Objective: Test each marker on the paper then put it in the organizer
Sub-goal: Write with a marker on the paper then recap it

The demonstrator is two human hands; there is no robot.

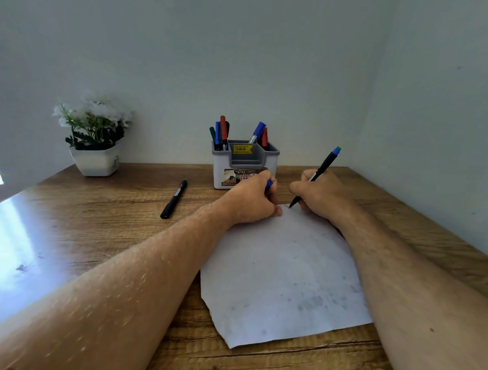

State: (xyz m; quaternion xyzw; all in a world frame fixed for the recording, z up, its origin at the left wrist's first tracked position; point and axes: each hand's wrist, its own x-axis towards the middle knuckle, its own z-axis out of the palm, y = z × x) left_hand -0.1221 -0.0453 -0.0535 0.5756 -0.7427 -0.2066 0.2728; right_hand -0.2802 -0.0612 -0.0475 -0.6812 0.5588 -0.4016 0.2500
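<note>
Black marker (173,199) lying left of paper (283,276), flowerpot (96,161) behind

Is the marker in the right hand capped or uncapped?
Uncapped: the marker in the right hand has its bare tip on the paper; the left hand holds a blue cap.

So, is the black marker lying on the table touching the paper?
Apart. The head view shows the black marker lying left of the paper, with bare table plainly between them.
</note>
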